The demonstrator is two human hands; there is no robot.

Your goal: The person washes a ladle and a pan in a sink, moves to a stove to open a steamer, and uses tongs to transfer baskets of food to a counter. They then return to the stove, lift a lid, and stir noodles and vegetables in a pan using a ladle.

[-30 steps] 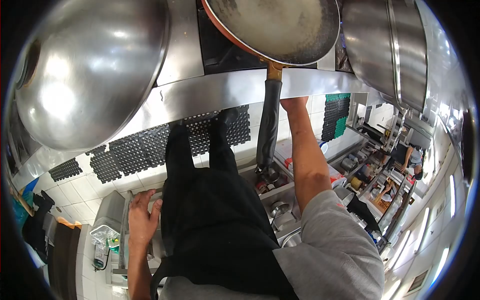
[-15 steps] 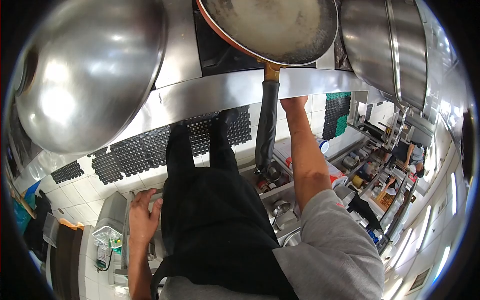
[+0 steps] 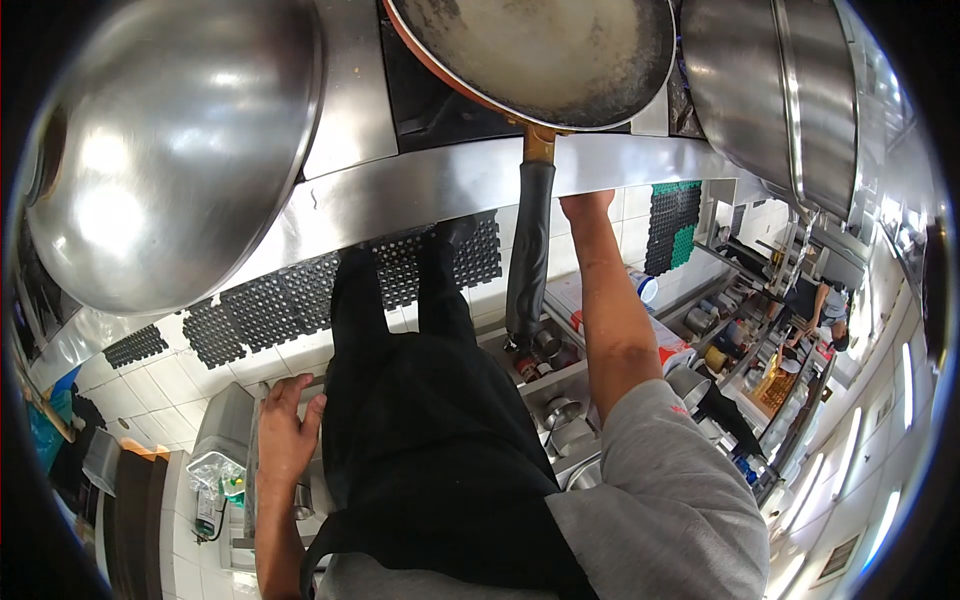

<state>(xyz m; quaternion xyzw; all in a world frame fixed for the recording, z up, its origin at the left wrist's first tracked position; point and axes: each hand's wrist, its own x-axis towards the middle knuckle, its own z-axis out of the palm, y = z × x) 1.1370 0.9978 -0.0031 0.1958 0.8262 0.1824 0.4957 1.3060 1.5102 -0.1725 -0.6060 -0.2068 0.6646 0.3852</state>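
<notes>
In the head view my left hand (image 3: pixel 289 428) hangs at my side near a metal shelf or counter edge, its fingers loosely stretched and the thumb apart, with nothing in it. My right hand (image 3: pixel 588 203) reaches to the front edge of the stove (image 3: pixel 450 175); its fingers are hidden beneath that steel edge. A frying pan (image 3: pixel 560 55) with an orange-red outside sits on the stove, its inside dull and greyish. Its black handle (image 3: pixel 531 235) points toward me, beside my right forearm, untouched by either hand.
A large domed steel wok or lid (image 3: pixel 180 150) stands at the left, and a big steel pot (image 3: pixel 770 95) at the right. Black perforated mats (image 3: pixel 280 305) lie on the tiled floor. Shelves with pans and containers are behind me; a co-worker (image 3: pixel 825 305) stands far right.
The view has shifted slightly, so the pan and the domed steel piece appear a little further left. Both hands keep their places. The distant co-worker's arms have moved.
</notes>
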